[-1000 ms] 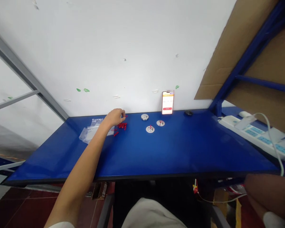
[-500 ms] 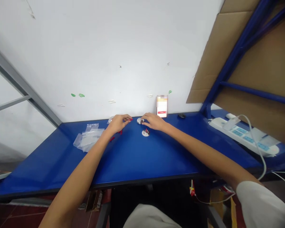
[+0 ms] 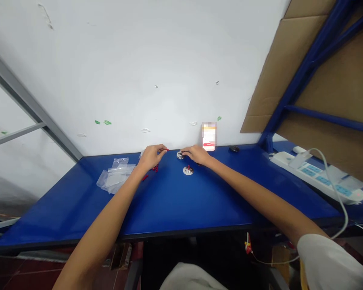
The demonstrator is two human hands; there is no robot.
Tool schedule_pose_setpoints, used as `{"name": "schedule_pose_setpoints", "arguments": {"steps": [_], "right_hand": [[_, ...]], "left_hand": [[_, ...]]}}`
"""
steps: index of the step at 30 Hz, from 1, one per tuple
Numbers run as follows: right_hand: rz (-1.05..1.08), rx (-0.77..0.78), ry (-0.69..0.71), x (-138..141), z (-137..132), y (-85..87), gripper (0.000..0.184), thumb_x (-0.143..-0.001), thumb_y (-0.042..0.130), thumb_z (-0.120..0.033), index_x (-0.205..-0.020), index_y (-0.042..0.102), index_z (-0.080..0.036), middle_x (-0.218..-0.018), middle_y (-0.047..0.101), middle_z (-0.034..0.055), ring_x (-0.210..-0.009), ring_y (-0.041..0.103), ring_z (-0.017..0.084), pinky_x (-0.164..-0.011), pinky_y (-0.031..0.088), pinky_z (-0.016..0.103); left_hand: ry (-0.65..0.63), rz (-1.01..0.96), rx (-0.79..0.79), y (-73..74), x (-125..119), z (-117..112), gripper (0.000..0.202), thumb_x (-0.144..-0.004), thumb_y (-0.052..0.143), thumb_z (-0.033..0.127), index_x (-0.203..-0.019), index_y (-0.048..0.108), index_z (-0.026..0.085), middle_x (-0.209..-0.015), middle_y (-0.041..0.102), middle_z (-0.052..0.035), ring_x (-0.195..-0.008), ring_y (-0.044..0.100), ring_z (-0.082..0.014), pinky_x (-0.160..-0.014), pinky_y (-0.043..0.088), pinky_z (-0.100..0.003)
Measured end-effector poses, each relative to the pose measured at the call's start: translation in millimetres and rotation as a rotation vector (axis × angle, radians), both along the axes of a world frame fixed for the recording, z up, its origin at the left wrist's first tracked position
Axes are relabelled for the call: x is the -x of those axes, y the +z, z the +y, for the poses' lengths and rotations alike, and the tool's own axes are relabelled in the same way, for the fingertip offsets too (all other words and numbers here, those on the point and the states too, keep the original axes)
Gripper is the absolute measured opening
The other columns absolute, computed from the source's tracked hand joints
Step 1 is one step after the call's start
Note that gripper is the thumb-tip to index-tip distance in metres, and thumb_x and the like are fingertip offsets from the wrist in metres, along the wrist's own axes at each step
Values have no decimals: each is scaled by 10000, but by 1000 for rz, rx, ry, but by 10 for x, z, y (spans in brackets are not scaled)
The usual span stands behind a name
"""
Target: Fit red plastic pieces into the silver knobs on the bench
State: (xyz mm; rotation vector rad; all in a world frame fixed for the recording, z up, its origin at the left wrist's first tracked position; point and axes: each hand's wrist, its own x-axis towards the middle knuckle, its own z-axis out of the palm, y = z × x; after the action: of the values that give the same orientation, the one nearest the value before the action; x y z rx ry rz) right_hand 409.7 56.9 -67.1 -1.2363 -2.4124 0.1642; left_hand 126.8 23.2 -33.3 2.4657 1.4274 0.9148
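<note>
My left hand point(image 3: 151, 157) sits at the far side of the blue table, its fingertips pinching a small red pin point(image 3: 166, 150). Several loose red pins point(image 3: 155, 168) lie just under that hand. My right hand point(image 3: 196, 154) reaches left, its fingertips at a round metal disc point(image 3: 180, 155). A second disc point(image 3: 188, 170) with a red pin standing in it sits just below that hand. A third disc seen earlier is hidden behind my right hand.
Clear plastic bags point(image 3: 115, 177) lie left of my left arm on the blue table point(image 3: 175, 205). A phone point(image 3: 208, 137) with a blurred screen leans on the white wall, a black round object point(image 3: 234, 149) beside it. A white power strip point(image 3: 316, 175) and its cable lie at right.
My right hand has come in from the lower right to the disc at the back. My left hand has moved right from the red pins, with a red pin at its fingertips.
</note>
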Motion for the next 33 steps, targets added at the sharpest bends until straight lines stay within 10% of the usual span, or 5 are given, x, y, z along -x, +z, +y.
{"name": "schedule_pose_setpoints", "arguments": {"steps": [7,16,26,33], "right_hand": [[410,-111,-116,-7,-134,99,369,-1116,490,-373,-1349,748,-248,-1233,816,90,-1148,781,308,-982,597,401],[1072,421,-37,7,-818,49,465,-950,738,-625,-1113,802,-194,-980,825,110,-849,836,302,-718,721,423],[1235,507,-87,82,-889,-30,348,-984,771,-489,-1093,805,-160,-1010,841,113,-890,846,283,-745,730,357],[1248,585,-90,63,-898,40,185,-1038,719,-301,-1110,811,-158,-1035,848,103,-909,846,246,-845,716,352]], "left_hand": [[12,-158,-15,45,-101,-93,251,-1007,611,354,-1073,808,213,-1034,828,-64,-945,761,-237,-903,578,-347],[-147,-408,115,-3,-590,-400,334,-967,726,512,-1065,867,226,-974,819,-69,-702,715,-192,-686,573,-322],[-56,-246,-170,-52,-670,-481,178,-1003,722,354,-1038,870,262,-1034,842,-45,-845,765,-208,-802,585,-332],[-84,-370,-68,-78,-730,-486,147,-967,752,312,-1032,875,264,-1075,841,-46,-946,784,-228,-853,623,-351]]}}
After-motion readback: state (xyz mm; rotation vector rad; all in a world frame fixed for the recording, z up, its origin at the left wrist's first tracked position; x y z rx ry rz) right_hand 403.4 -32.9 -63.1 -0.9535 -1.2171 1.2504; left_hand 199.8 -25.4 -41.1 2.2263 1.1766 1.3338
